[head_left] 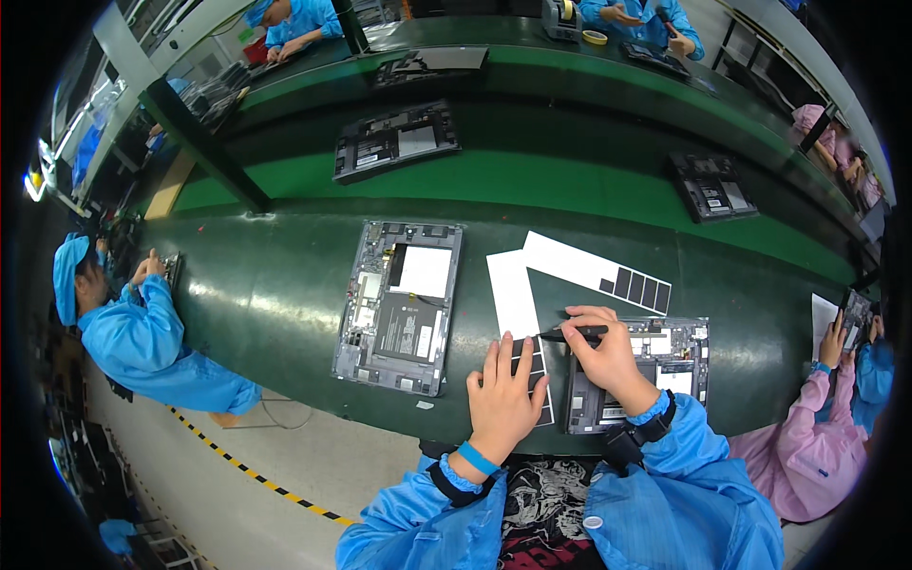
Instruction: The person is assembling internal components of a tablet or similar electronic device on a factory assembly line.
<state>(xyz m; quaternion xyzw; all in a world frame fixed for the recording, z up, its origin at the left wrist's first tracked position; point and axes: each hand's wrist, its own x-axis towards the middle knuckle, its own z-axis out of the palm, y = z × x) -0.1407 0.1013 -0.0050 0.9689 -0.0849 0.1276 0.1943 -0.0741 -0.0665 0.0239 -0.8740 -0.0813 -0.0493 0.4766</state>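
Note:
My left hand [505, 394] lies with fingers outstretched on a white sheet [514, 293] of black rectangular stickers, pressing it to the green table. In my right hand [608, 356] are black tweezers [587, 332], their tip touching the sheet's top black sticker beside my left fingertips. Partly beneath my right hand and forearm sits an opened tablet-like device [686, 339] with its inner parts bare. A second white sheet [570, 261] with black stickers slants across the far end of the first. Left of my hands rests another opened device [410, 328] showing its battery and circuit board.
Beyond the table a green conveyor carries opened devices [404, 142] [719, 195]. A dark post [204, 142] rises at its left. Co-workers sit at left [133, 323], right [817, 446] and across. A small pale scrap [425, 405] lies near the front edge.

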